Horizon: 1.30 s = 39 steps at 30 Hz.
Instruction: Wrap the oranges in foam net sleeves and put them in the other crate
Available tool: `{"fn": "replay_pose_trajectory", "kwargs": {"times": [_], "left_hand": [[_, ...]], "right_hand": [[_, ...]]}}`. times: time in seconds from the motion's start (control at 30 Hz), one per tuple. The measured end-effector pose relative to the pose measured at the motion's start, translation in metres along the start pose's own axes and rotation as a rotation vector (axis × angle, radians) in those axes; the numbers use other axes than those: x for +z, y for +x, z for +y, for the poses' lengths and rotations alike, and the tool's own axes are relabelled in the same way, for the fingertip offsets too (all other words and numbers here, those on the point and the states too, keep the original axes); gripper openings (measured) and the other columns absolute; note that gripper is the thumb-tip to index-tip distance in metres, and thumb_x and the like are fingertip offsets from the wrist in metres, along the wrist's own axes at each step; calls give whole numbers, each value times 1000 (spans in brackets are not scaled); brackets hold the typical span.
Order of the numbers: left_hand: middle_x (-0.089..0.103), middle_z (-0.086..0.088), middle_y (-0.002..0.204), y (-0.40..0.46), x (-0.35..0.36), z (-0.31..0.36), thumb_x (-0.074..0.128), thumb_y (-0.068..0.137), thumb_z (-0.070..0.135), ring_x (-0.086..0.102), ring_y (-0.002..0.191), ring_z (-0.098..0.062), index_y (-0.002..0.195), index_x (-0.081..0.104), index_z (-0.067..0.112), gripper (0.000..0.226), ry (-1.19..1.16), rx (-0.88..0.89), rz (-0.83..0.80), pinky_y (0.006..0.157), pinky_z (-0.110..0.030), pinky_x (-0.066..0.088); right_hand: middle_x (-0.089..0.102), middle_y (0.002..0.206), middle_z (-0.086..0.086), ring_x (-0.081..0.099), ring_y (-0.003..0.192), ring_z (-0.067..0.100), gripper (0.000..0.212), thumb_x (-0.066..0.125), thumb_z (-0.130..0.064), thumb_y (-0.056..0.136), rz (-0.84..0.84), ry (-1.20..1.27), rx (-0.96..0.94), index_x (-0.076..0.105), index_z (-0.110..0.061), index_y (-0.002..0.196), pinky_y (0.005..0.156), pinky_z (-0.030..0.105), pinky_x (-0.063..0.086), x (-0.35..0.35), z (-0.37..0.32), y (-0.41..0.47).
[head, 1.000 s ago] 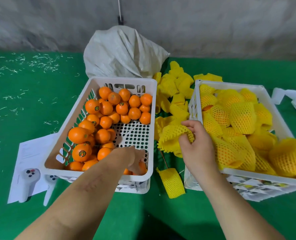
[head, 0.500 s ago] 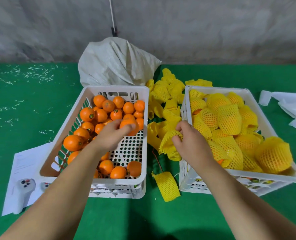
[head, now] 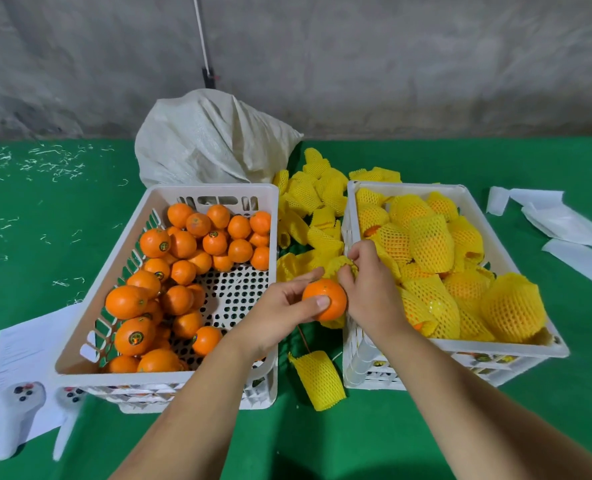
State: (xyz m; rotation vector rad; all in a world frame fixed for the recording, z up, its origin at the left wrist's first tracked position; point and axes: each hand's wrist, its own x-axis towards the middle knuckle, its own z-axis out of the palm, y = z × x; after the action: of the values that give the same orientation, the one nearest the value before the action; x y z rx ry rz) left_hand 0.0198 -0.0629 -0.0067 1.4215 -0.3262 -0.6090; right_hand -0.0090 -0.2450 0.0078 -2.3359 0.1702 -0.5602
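Observation:
My left hand (head: 280,311) grips a bare orange (head: 325,296) between thumb and fingers, in the gap between the two crates. My right hand (head: 370,289) pinches a yellow foam net sleeve (head: 338,263) right behind the orange, touching it. The left white crate (head: 215,192) holds several bare oranges (head: 183,244). Several oranges wrapped in yellow sleeves (head: 429,244) fill the right white crate (head: 512,351).
Loose yellow sleeves (head: 308,199) are piled between and behind the crates, and one more sleeve (head: 320,379) lies in front. A white sack (head: 211,140) stands behind the left crate. White controllers (head: 17,410) and paper lie at the left, white sheets (head: 561,220) at the right.
My left hand lifted an orange out of the left crate and carried it right to the sleeve. My right hand kept hold of the sleeve between the crates.

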Motion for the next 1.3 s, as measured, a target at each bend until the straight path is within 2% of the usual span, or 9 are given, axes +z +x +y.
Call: {"fn": "replay_pose_trajectory", "kwargs": {"times": [0.17,0.3,0.4,0.53,0.8,0.9,1.0,1.13,1.3], "left_hand": [[61,11,142,-1,12,-9,86,88,37,60,129,-4,137,66,28,54,276,214,265,105,-29,54],[54,7,137,-2,13,-18,87,87,37,57,122,-1,138,56,24,61,377,296,441,87,-15,54],[48,0,137,4,11,-15,90,84,33,53,126,-4,147,46,21,78,410,262,473,100,-21,52],[42,-3,127,9,16,-12,86,87,31,33,114,30,155,46,21,80,506,271,499,94,6,29],[63,26,90,8,22,-10,47,96,33,57,79,5,117,45,31,22,144,280,581,73,-20,50],[63,30,96,3,20,-14,55,97,19,62,94,0,136,31,30,47,124,297,360,83,-24,54],[59,3,125,-3,16,-15,65,93,10,64,104,-11,146,23,36,73,170,298,233,87,-30,56],[52,-8,146,-1,15,-17,74,95,24,58,133,-21,157,38,22,72,283,299,475,104,-36,54],[71,12,114,0,16,-17,70,95,25,71,98,-9,134,55,45,46,226,322,643,80,-29,58]], "right_hand": [[66,125,3,60,114,20,29,57,-17,102,-41,65,-2,60,-15,130,91,34,51,1,7,-1],[65,123,0,63,103,15,27,58,-18,102,-35,43,-127,66,-17,129,82,25,48,2,10,-4],[62,118,-3,61,92,12,27,58,-18,102,-87,37,-245,66,-18,127,74,23,48,3,12,-7],[61,120,-1,62,107,17,29,54,-18,102,-124,39,-378,66,-14,128,84,32,56,5,12,-9],[54,116,-13,55,94,5,37,48,-45,98,-206,-9,-300,54,-27,129,74,32,57,12,15,-5],[55,116,-11,50,87,1,34,46,-42,96,-198,-5,-290,53,-26,126,66,24,50,12,17,-3],[58,114,-9,49,84,0,24,51,-30,99,-183,-2,-296,55,-24,121,63,8,36,12,20,-2],[53,98,-13,48,70,2,11,54,-25,96,-147,26,-292,56,-25,107,55,10,30,7,18,-3],[50,97,-14,50,72,11,14,50,-40,91,-247,-59,-407,49,-31,102,48,29,41,6,13,-5]]}}
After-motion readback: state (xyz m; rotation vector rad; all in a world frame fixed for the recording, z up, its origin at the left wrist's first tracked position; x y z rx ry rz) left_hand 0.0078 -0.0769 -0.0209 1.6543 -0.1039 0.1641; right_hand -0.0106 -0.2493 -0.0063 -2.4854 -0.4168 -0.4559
